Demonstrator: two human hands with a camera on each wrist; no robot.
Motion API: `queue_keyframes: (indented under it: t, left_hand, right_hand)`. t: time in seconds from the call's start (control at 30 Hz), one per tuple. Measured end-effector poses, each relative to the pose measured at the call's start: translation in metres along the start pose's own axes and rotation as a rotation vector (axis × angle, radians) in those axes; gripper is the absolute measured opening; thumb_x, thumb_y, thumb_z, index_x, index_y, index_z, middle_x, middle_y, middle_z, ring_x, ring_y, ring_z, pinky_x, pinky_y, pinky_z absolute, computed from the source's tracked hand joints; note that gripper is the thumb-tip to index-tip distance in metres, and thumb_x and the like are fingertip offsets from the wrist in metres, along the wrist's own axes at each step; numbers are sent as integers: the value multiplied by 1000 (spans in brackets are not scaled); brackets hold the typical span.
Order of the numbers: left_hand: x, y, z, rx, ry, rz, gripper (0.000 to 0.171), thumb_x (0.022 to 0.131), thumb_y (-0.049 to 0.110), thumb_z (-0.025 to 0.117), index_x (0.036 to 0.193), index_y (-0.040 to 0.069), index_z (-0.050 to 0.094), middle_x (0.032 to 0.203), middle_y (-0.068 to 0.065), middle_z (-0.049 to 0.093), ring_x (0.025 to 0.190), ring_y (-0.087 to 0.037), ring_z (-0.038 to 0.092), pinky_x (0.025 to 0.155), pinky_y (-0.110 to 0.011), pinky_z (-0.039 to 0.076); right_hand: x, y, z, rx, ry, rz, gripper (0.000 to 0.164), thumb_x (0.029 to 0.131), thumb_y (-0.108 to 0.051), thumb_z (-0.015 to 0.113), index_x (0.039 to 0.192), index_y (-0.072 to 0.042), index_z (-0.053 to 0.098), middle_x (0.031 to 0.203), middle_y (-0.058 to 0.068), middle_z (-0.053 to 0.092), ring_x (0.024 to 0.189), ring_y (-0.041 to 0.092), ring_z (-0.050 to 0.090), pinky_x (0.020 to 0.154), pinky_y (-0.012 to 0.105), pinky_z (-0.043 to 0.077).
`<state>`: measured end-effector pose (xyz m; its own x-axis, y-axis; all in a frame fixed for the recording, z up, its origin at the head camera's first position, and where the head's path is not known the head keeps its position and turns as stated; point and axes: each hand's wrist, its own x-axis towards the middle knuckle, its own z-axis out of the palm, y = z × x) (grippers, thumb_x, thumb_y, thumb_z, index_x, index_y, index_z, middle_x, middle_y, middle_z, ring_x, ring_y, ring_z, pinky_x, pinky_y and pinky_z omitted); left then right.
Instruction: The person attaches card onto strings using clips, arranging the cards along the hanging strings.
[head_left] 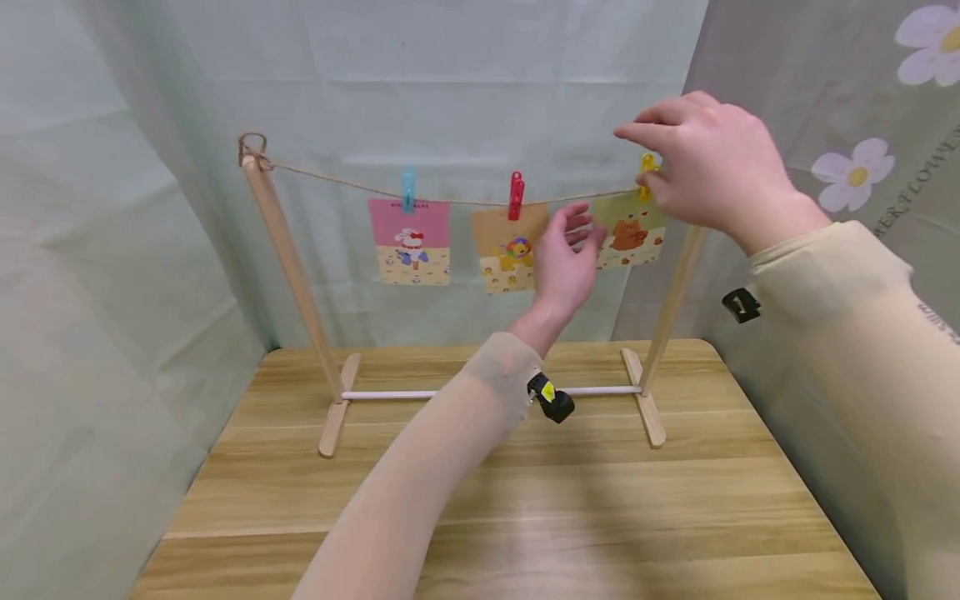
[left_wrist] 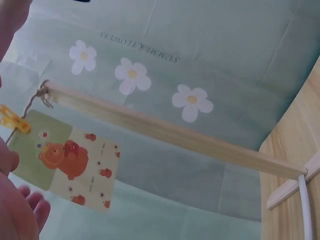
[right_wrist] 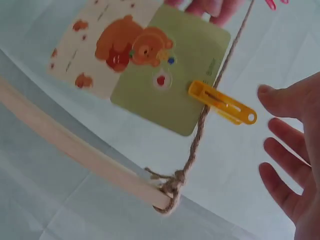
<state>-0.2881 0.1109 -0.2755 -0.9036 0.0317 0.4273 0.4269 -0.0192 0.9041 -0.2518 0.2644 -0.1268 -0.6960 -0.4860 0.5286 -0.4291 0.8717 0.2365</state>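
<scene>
A green and cream bear card (head_left: 628, 232) hangs from the twine (right_wrist: 201, 131) by a yellow clothespin (right_wrist: 222, 103). Just beside that clothespin is my right hand (head_left: 712, 162), thumb and fingers spread apart and holding nothing. My left hand (head_left: 567, 258) is at the card's left edge with its fingers loosely bent. Whether those fingers touch the card I cannot tell. Left of it an orange lion card (head_left: 498, 267), partly covered by my left hand, hangs from a red clothespin (head_left: 516, 196). Farther left a pink rabbit card (head_left: 412, 258) hangs from a blue clothespin (head_left: 408, 190).
Two wooden posts (head_left: 288, 267) carry the twine, knotted at their tops. A white rod (head_left: 390, 395) joins their feet on the wooden table (head_left: 600, 517). Behind stands a pale green cloth (head_left: 315, 100) with printed flowers to the right.
</scene>
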Motion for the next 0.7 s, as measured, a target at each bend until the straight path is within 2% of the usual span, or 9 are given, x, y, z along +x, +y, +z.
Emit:
queue_keyframes:
  t: [0.13, 0.27, 0.37, 0.53, 0.7]
  left_hand:
    - [-8, 2, -1, 1, 0, 18, 48, 107, 20, 69, 151, 11, 53, 148, -3, 61, 134, -17, 60, 108, -22, 49]
    - [-17, 4, -1, -3, -3, 33, 52, 107, 20, 69, 154, 12, 48, 152, -3, 56, 139, -17, 55, 113, -25, 46]
    - [-22, 4, -2, 1, -4, 52, 52, 107, 20, 68, 154, 12, 48, 150, -3, 54, 137, -17, 53, 112, -25, 45]
    - [-28, 4, -3, 10, -17, 109, 52, 108, 19, 67, 154, 9, 47, 147, -6, 52, 129, -21, 57, 108, -26, 50]
    - [-33, -1, -8, -11, -46, 152, 51, 108, 17, 66, 155, 8, 47, 146, -10, 52, 114, -16, 64, 99, -26, 55]
  right_hand:
    - [-8, -5, 7, 38, 147, -63, 48, 91, -2, 74, 138, -9, 72, 134, 17, 70, 121, 44, 61, 82, 65, 55]
    - [-15, -6, 14, 58, 228, -86, 39, 93, -2, 71, 132, -8, 76, 131, 17, 71, 119, 44, 63, 81, 63, 56]
    - [-19, -4, 18, 68, 264, -84, 36, 94, -2, 69, 129, -6, 77, 129, 18, 72, 117, 46, 64, 82, 64, 57]
    - [-28, -1, 24, 82, 278, -44, 35, 95, -4, 64, 127, -8, 78, 129, 18, 72, 119, 44, 64, 78, 64, 57]
    - [-40, 0, 33, 105, 294, -15, 32, 98, -7, 65, 126, -9, 79, 128, 16, 73, 121, 42, 64, 75, 64, 57]
